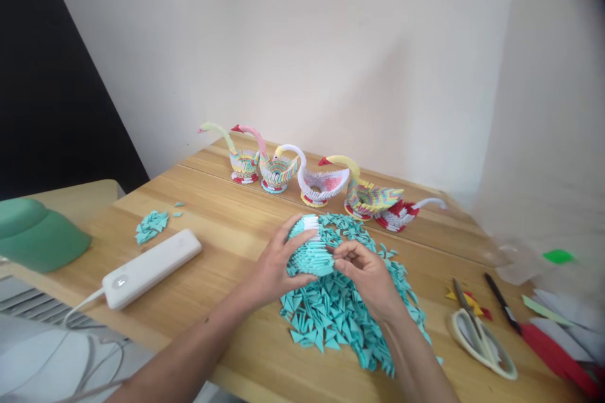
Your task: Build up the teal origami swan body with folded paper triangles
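Observation:
My left hand (276, 264) is wrapped round a rounded teal and white body of folded paper pieces (309, 255), held just above the pile. At its right edge, the thumb and fingers of my right hand (357, 264) are pinched together; whatever sits between the fingertips is too small to make out. Underneath, a broad heap of teal folded paper triangles (326, 315) spreads over the wooden table (227, 214). Part of the paper body is hidden by my left fingers.
Behind stands a row of paper swans (316, 186). Scissors (477, 327), a black pen (501, 299) and paper scraps (558, 315) lie right. To the left are a white power strip (151, 267), a small teal paper pile (151, 227) and a green cap (42, 239).

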`<action>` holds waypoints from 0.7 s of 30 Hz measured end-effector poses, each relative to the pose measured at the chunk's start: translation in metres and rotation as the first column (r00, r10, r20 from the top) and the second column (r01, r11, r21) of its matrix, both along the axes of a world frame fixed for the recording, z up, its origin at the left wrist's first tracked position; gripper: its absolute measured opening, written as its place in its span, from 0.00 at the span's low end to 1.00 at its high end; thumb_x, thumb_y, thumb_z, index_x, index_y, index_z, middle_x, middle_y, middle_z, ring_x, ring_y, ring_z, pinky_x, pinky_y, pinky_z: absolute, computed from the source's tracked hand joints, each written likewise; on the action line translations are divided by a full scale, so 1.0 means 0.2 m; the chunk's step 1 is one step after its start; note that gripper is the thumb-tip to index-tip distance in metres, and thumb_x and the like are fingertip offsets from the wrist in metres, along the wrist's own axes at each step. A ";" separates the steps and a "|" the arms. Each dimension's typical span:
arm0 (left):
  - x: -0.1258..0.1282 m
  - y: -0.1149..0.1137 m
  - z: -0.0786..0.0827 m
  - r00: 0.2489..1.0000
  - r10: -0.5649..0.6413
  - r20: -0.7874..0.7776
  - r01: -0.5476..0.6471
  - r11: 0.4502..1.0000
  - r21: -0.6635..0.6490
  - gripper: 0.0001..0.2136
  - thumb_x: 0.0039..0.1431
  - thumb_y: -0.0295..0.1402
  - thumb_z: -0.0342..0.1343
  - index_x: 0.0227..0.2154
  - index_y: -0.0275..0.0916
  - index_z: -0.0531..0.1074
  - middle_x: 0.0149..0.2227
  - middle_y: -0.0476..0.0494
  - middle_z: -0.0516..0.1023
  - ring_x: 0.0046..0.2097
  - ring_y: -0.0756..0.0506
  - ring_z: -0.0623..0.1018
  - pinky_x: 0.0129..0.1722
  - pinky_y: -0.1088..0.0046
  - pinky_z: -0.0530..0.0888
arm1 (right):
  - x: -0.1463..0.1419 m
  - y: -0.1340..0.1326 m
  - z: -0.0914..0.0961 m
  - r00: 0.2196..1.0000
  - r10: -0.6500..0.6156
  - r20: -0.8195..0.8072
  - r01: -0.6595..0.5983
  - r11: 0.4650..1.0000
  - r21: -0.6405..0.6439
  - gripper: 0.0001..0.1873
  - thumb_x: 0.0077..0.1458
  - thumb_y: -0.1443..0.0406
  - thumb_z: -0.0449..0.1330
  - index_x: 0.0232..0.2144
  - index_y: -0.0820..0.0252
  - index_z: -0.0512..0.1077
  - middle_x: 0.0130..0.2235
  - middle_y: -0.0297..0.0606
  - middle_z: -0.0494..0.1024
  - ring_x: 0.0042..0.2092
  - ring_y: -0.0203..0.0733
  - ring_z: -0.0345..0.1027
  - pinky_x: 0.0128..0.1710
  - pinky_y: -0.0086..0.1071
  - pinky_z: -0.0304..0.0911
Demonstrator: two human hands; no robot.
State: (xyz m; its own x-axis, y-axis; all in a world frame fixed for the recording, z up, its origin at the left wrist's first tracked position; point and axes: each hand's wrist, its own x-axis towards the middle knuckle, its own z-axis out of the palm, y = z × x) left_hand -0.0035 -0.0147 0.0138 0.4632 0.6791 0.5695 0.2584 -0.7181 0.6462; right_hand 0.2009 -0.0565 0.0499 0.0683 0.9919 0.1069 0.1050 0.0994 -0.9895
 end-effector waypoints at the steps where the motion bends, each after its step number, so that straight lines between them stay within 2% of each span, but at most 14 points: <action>1: 0.00 0.00 0.00 1.000 -0.001 -0.002 0.001 1.000 0.006 0.36 0.50 0.37 0.64 0.61 0.49 0.57 0.67 0.37 0.47 0.66 0.34 0.55 0.62 0.52 0.60 | 0.00 0.00 0.00 1.000 0.004 0.006 -0.004 1.000 -0.005 0.14 0.41 0.56 0.71 0.28 0.57 0.75 0.26 0.33 0.72 0.30 0.38 0.63 0.31 0.29 0.61; 8: 0.00 0.00 0.00 0.999 0.014 -0.042 -0.014 1.000 0.017 0.37 0.49 0.36 0.65 0.61 0.48 0.57 0.67 0.36 0.47 0.66 0.33 0.55 0.61 0.52 0.60 | 0.00 -0.01 0.02 0.997 0.042 0.065 -0.043 0.999 0.024 0.14 0.45 0.59 0.69 0.34 0.56 0.73 0.28 0.33 0.75 0.32 0.40 0.68 0.34 0.31 0.62; 12: 0.01 0.00 -0.02 0.998 0.032 -0.056 -0.032 0.999 0.001 0.35 0.48 0.35 0.66 0.60 0.48 0.59 0.66 0.37 0.48 0.65 0.33 0.55 0.61 0.52 0.61 | -0.04 -0.04 0.07 0.959 -0.044 0.280 0.022 0.996 0.082 0.14 0.48 0.62 0.66 0.40 0.54 0.73 0.29 0.32 0.75 0.35 0.42 0.69 0.42 0.35 0.63; 14: 0.02 0.01 -0.03 0.999 0.039 -0.036 -0.040 0.999 -0.031 0.35 0.48 0.36 0.66 0.60 0.48 0.59 0.67 0.37 0.48 0.65 0.33 0.55 0.62 0.52 0.60 | -0.06 -0.05 0.08 0.936 -0.105 0.335 0.067 0.990 0.123 0.15 0.49 0.61 0.65 0.42 0.54 0.73 0.31 0.34 0.76 0.37 0.44 0.70 0.45 0.38 0.62; 18: 0.02 0.02 -0.03 0.995 0.091 0.039 -0.086 0.989 -0.117 0.37 0.47 0.38 0.66 0.60 0.46 0.59 0.66 0.36 0.51 0.65 0.33 0.56 0.62 0.52 0.58 | -0.07 -0.05 0.07 0.969 -0.134 0.208 0.113 0.988 0.107 0.20 0.51 0.56 0.63 0.46 0.54 0.72 0.37 0.38 0.79 0.43 0.48 0.71 0.45 0.38 0.64; 21: 0.02 0.03 -0.02 0.990 0.122 0.074 -0.110 0.982 -0.152 0.37 0.47 0.39 0.66 0.60 0.46 0.58 0.65 0.36 0.53 0.65 0.33 0.57 0.62 0.51 0.58 | -0.06 -0.04 0.05 0.981 -0.126 0.146 0.115 0.990 0.081 0.20 0.53 0.53 0.61 0.46 0.54 0.73 0.41 0.40 0.80 0.45 0.48 0.72 0.47 0.38 0.64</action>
